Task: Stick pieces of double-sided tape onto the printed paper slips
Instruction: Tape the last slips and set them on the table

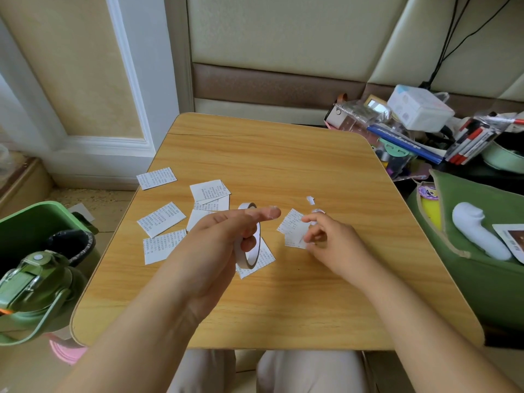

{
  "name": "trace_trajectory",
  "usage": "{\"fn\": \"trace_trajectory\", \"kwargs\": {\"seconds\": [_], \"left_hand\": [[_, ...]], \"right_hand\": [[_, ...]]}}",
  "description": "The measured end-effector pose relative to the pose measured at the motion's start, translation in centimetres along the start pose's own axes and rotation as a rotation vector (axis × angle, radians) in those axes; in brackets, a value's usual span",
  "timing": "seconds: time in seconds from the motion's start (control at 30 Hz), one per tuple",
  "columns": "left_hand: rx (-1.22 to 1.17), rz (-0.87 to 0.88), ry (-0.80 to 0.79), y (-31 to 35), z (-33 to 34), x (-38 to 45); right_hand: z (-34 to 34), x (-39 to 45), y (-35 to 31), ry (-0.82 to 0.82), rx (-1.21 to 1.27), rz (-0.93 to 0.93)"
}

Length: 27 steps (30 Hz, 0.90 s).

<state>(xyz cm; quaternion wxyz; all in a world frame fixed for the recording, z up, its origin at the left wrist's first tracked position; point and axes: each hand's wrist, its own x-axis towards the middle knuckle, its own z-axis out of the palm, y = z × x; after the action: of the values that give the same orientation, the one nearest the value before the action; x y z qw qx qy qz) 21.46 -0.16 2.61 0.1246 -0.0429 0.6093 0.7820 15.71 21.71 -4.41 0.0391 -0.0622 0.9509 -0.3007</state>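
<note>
With the left hand gripping the tape roll, the right hand's fingers pinching a tape piece should press it flat onto the slip just beneath them.

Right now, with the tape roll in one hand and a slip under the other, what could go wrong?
1. The left hand grips the tape roll above a slip; a loose sticky end might catch that slip.
2. The right hand fingers are on a slip that overlaps another; tape might join the two.
3. The small white scrap lies loose on the table and may stick to a sleeve or slip.
</note>
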Motion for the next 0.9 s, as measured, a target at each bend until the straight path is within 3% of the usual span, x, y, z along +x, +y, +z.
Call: {"fn": "trace_trajectory", "kwargs": {"seconds": [0.2,0.4,0.57,0.67,0.8,0.9], "left_hand": [[-0.011,-0.009,-0.009,0.0,-0.1,-0.1],[0.001,0.004,-0.020,0.1,0.1,-0.2],[-0.001,-0.004,-0.005,0.2,0.1,-0.4],[-0.006,-0.005,-0.010,0.3,0.1,-0.5],[-0.007,-0.005,-0.018,0.3,-0.1,-0.6],[0.006,0.009,-0.039,0.2,-0.1,-0.8]], "right_hand": [[-0.2,0.0,0.7,0.174,-0.092,0.022],[0.0,-0.2,0.7,0.181,0.016,0.055],[0.2,-0.7,-0.3,0.064,0.215,0.065],[0.1,-0.6,-0.1,0.172,0.169,0.064],[0.0,-0.8,-0.1,0.162,0.140,0.049],[-0.2,-1.1,-0.9,0.241,0.196,0.044]]}}
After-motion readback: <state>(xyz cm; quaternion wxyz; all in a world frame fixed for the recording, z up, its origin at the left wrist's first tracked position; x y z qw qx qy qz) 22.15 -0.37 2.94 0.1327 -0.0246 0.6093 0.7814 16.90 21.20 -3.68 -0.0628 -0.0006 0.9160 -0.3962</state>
